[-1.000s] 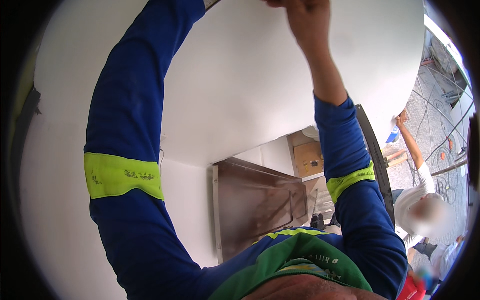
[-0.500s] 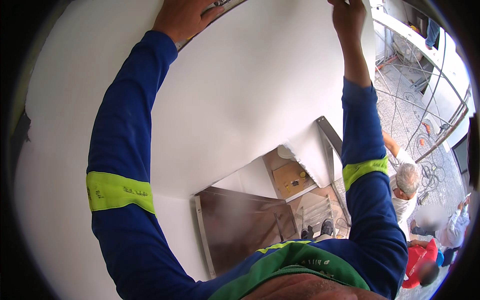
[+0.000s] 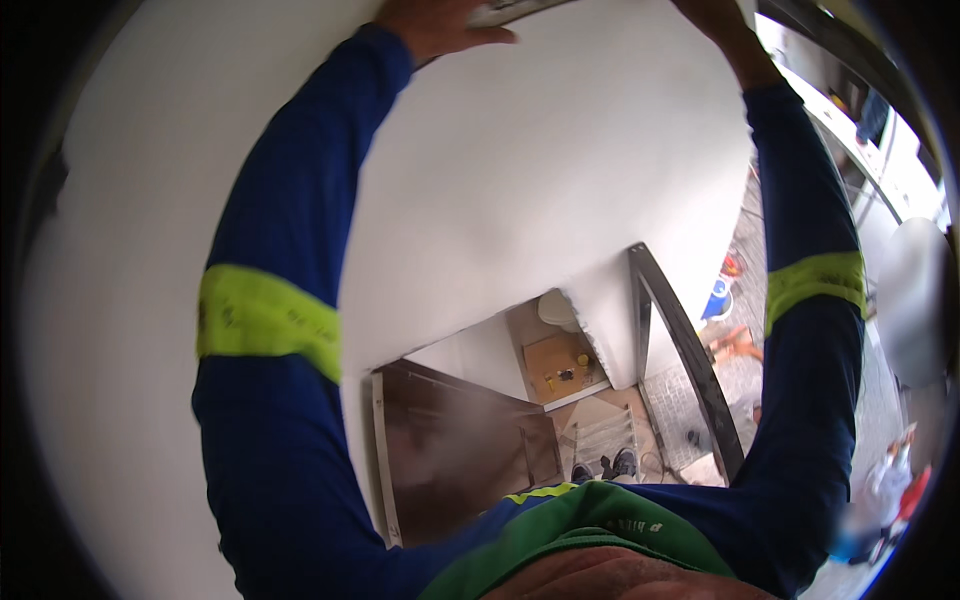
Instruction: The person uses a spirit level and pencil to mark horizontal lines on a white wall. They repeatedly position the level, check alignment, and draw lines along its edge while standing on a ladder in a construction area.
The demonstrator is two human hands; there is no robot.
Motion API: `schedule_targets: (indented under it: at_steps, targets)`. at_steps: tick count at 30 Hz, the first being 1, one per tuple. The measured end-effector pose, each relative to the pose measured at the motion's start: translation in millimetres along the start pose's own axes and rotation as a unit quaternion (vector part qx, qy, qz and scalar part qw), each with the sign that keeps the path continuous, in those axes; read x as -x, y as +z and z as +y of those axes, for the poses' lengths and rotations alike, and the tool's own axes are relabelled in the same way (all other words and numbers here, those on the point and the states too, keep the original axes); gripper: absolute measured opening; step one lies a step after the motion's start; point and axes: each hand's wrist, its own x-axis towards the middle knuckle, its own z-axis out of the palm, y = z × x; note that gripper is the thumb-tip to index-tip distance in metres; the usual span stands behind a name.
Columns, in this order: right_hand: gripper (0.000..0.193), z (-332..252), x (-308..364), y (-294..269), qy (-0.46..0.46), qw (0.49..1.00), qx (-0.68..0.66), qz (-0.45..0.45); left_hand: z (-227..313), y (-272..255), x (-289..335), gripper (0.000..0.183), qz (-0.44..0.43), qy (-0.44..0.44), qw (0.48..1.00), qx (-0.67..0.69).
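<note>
My left hand (image 3: 435, 25) is raised to the top edge against the white wall (image 3: 540, 160). It lies over a narrow metal strip (image 3: 515, 12), its thumb reaching out to the right below the strip. The other fingers run out of view, and the strip's exact kind does not show. My right hand (image 3: 712, 15) is at the upper right, beside the wall's edge. Only its wrist and back show; the fingers are cut off, so what it holds cannot be seen.
Below are a doorway with a brown door (image 3: 450, 440), a toilet (image 3: 556, 310), a cardboard sheet (image 3: 566, 368), and a ladder (image 3: 604, 432) under my feet. A dark metal upright (image 3: 685, 350) stands to the right. Other people (image 3: 885, 490) and a blue bucket (image 3: 718, 300) are lower right.
My left hand and the metal strip have shifted right along the wall. My right hand has gone farther up and right, mostly out of view. The view has tilted slightly.
</note>
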Motion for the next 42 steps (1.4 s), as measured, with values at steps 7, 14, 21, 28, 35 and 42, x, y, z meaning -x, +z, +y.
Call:
schedule_targets:
  at_steps: [7,14,21,28,35,42]
  targets:
    - [0.051,1,-14,-3,-0.062,0.997,0.012,0.036,38,-10,7,0.057,0.056,-0.1,0.993,-0.006]
    - [0.055,-108,-43,-42,-0.149,0.98,0.134,0.013,41,-1,135,0.053,0.153,-0.256,0.954,-0.008]
    - [0.071,-213,-84,-46,-0.197,0.979,-0.041,0.044,0,-39,323,0.062,0.081,-0.336,0.938,-0.007]
    - [0.077,-258,-90,-35,-0.194,0.974,-0.104,0.043,-41,-24,462,0.065,0.032,-0.352,0.935,-0.024]
    - [0.052,-270,-78,-12,-0.021,0.963,-0.27,0.005,-60,-9,509,0.063,0.005,-0.369,0.929,-0.019]
    - [0.02,-298,-61,22,0.074,0.923,-0.376,0.04,-64,3,513,0.059,0.08,-0.293,0.949,-0.082]
